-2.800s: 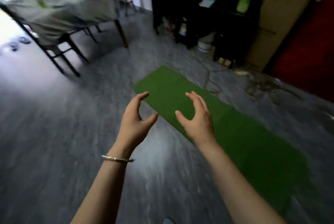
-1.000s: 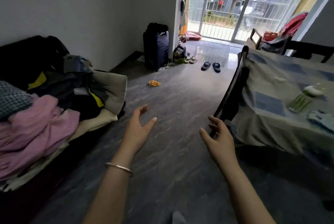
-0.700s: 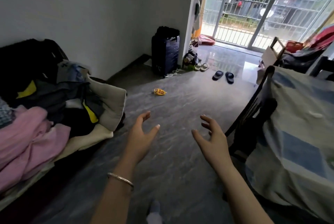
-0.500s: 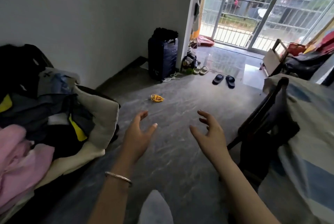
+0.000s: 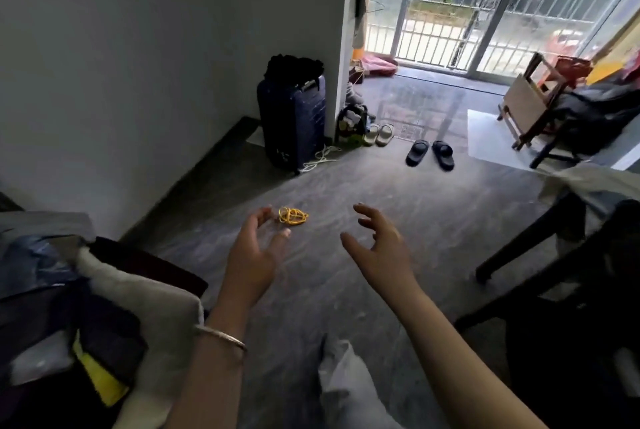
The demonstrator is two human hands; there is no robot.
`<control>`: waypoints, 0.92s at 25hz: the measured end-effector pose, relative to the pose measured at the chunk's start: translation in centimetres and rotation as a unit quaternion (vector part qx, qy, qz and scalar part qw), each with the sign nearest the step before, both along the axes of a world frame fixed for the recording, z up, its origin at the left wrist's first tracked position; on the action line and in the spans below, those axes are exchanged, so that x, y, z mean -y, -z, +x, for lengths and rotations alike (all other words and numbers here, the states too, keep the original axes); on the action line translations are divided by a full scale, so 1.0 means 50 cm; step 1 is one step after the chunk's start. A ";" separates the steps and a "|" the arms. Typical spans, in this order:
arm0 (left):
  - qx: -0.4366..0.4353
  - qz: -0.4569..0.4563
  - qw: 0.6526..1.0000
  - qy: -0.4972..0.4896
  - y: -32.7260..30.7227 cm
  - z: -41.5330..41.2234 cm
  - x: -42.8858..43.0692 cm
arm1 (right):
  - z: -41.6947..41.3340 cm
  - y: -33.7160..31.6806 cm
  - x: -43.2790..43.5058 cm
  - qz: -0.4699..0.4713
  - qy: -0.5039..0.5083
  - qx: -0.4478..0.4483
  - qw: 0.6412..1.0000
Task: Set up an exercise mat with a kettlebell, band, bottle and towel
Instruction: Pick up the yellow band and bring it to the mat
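Note:
A yellow band (image 5: 293,215) lies coiled on the grey floor ahead of me. My left hand (image 5: 254,257) hovers just in front of it, fingers spread and holding nothing; its wrist carries a silver bangle. My right hand (image 5: 379,250) is raised to the right of the band, also open and empty. The green mat, kettlebell, bottle and towel are out of view.
A pile of clothes (image 5: 69,317) fills the lower left. A dark suitcase (image 5: 292,116) stands by the wall corner, a white cord (image 5: 320,158) beside it. Black slippers (image 5: 429,153) lie near the barred door. A dark chair (image 5: 568,276) and a cloth-covered table (image 5: 595,186) crowd the right.
I turned away from the green mat toward the door and stepped forward. The yellow band now lies much closer, just beyond my left fingers. Both hands remain open and empty.

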State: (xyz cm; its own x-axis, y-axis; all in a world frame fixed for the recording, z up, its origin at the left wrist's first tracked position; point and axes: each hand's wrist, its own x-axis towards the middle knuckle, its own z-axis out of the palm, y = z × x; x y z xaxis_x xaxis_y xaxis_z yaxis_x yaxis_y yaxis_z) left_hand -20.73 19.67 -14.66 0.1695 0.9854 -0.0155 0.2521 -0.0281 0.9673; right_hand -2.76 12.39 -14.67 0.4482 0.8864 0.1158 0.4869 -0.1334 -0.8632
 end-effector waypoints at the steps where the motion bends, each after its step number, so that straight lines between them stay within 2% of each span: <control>1: -0.001 0.000 1.000 -0.006 0.013 0.013 -0.064 | 0.016 0.010 -0.065 -0.004 -0.001 -0.001 1.000; 8: -0.048 -0.029 0.998 -0.024 0.046 0.089 -0.461 | 0.128 0.023 -0.493 -0.019 -0.033 -0.018 0.999; 13: -0.033 -0.057 0.997 -0.046 0.093 0.122 -0.714 | 0.176 0.067 -0.736 -0.051 -0.028 -0.021 0.998; 19: -0.099 -0.066 0.993 0.020 0.211 0.190 -1.043 | 0.214 0.171 -1.015 -0.093 0.004 -0.008 0.996; 23: -0.121 -0.114 0.984 0.057 0.286 0.219 -1.223 | 0.226 0.226 -1.186 -0.152 0.035 -0.011 0.988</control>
